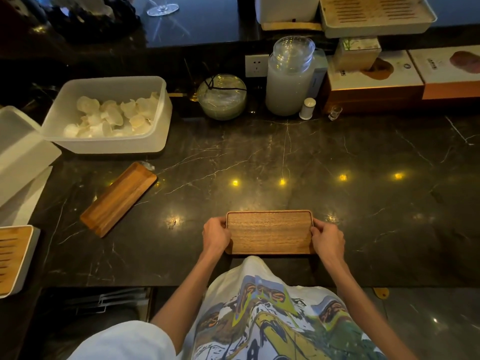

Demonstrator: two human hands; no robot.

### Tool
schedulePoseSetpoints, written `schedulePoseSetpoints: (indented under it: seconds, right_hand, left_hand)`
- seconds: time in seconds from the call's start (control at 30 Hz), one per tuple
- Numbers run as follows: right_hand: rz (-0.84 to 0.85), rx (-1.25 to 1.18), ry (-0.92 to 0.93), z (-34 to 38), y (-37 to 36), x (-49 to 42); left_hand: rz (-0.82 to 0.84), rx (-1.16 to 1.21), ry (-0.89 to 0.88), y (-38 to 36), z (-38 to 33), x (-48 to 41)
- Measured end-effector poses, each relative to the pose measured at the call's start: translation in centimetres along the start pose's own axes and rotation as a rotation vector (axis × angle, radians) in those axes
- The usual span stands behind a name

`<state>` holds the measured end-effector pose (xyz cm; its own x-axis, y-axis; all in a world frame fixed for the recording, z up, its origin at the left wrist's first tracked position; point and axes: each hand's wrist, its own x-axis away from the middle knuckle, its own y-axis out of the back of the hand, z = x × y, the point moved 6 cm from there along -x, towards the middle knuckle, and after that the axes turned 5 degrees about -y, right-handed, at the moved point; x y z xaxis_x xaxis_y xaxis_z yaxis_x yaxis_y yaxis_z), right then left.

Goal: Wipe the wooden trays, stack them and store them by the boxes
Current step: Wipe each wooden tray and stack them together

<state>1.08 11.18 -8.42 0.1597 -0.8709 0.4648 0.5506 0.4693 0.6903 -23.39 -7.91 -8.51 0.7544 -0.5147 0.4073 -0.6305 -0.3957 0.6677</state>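
A rectangular wooden tray (269, 232) lies flat near the front edge of the dark marble counter (285, 157). My left hand (216, 236) grips its left short end and my right hand (327, 241) grips its right short end, fingers curled over the rim. A second, narrower wooden tray (118, 198) lies at an angle on the counter to the left, untouched. Flat boxes (376, 76) stand at the back right against the wall.
A white plastic tub (155, 131) of pale pieces stands at the back left, with its lid (18, 154) beside it. A glass bowl (222, 97), a tall glass jar (291, 79), a small white shaker (307, 107) and a tiny glass (335, 112) line the back. A slatted tray (15, 258) sits at far left.
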Motion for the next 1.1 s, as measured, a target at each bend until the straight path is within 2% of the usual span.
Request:
schedulePoseSetpoints:
  seconds: [0.27,0.4,0.57,0.77,0.87,1.0,1.1]
  right_hand:
    - [-0.007,0.042,-0.008,0.3,0.3,-0.2]
    - [0.01,0.11,-0.032,1.0,0.1,0.1]
    - [-0.119,0.297,0.191,6.9,-1.7,2.0]
    - [0.231,0.252,0.404,19.5,-12.0,5.1]
    - [0.36,0.263,0.443,25.7,-17.8,7.2]
    - [0.454,0.274,0.471,32.8,-24.6,9.2]
    - [0.483,0.306,0.459,36.7,-28.9,9.8]
  left_hand:
    - [0.017,0.064,0.03,0.1,0.7,-0.1]
    - [0.08,0.125,0.056,0.1,1.1,-0.5]
    - [0.065,0.19,0.1,3.2,3.3,-1.5]
    - [-0.125,0.266,0.217,13.2,10.2,-4.3]
    - [-0.257,0.296,0.288,19.3,14.2,-5.7]
    - [-0.409,0.292,0.413,26.4,19.2,-7.0]
    - [-0.464,0.282,0.465,30.0,22.1,-7.6]
